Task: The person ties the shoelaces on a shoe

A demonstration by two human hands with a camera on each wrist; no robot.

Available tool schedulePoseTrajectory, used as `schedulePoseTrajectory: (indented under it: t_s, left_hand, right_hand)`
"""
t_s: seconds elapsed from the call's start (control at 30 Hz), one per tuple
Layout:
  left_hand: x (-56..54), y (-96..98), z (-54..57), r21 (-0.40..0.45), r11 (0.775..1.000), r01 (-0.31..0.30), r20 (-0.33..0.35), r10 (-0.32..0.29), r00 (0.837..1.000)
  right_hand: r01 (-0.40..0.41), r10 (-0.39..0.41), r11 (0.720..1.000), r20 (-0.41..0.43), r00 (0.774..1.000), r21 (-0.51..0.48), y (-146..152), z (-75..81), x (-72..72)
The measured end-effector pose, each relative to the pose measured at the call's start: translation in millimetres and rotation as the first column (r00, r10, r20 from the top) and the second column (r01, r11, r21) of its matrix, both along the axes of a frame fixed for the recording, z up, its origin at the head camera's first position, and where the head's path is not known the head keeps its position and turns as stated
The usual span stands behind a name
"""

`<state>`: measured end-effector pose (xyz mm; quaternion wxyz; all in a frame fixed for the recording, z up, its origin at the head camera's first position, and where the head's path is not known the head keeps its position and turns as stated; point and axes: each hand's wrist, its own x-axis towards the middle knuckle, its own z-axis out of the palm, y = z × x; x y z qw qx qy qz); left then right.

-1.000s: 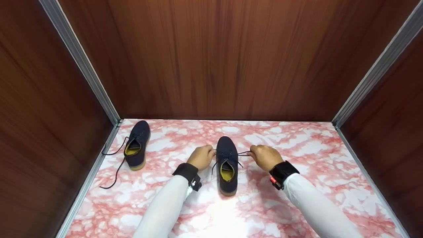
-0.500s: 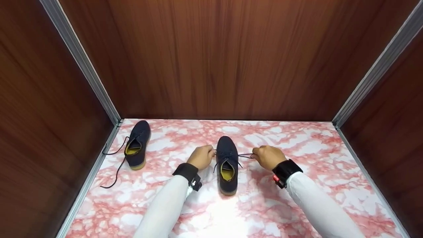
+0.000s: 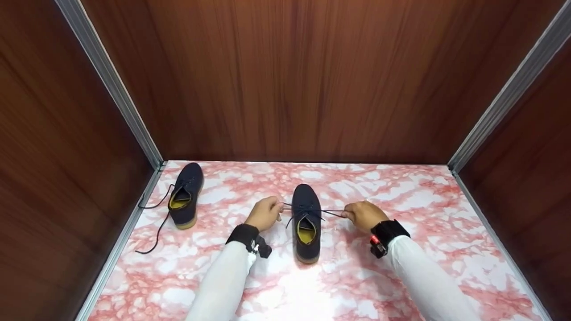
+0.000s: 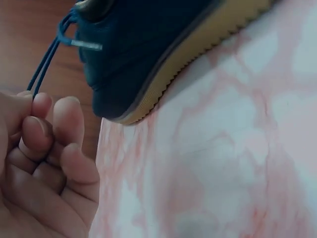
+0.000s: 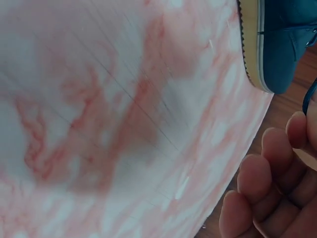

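Observation:
A navy lace-up shoe (image 3: 306, 194) with a yellow lining stands at the middle, toe pointing away from me. Beside it, my left hand (image 3: 264, 213) pinches a doubled shoelace loop (image 4: 43, 67) between thumb and forefinger, its other fingers loosely bent. On the other side my right hand (image 3: 366, 216) pinches the opposite lace loop (image 3: 332, 211), drawn out straight from the knot. Two short lace ends hang beside the shoe opening; one has a pale tip (image 4: 86, 45) in the left wrist view. The right fingertips are partly cut off in the right wrist view.
A second navy shoe (image 3: 189, 178) stands at the left, its lace (image 3: 157, 236) untied and trailing onto the red-and-white marbled tabletop (image 3: 401, 267). Brown wood-look panels (image 3: 285, 80) rise at the back and both sides, joined by grey metal strips (image 3: 111, 84).
My left hand has shifted left, away from the shoe, showing more of its lace loop. The right hand has moved slightly right and toward me, stretching the other loop. Both shoes stay put.

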<state>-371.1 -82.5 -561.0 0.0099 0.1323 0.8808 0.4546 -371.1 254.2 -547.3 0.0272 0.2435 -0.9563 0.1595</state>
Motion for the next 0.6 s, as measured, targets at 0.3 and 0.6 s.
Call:
schedulePoseTrajectory:
  t_s: [0.3, 0.6]
  left_hand:
    - [1.1, 0.6, -17.8, 0.149, 0.987, -0.056, 0.098, 0.042, 0.994]
    - [2.8, 6.3, -40.0, 0.269, 0.961, -0.062, 0.179, 0.013, 0.984]
  right_hand:
    - [0.001, 0.000, 0.999, 0.007, 1.000, -0.053, 2.7, -8.5, 0.3]
    - [0.140, -0.084, 0.951, 0.203, 0.975, -0.277, -0.9, -30.2, 3.1]
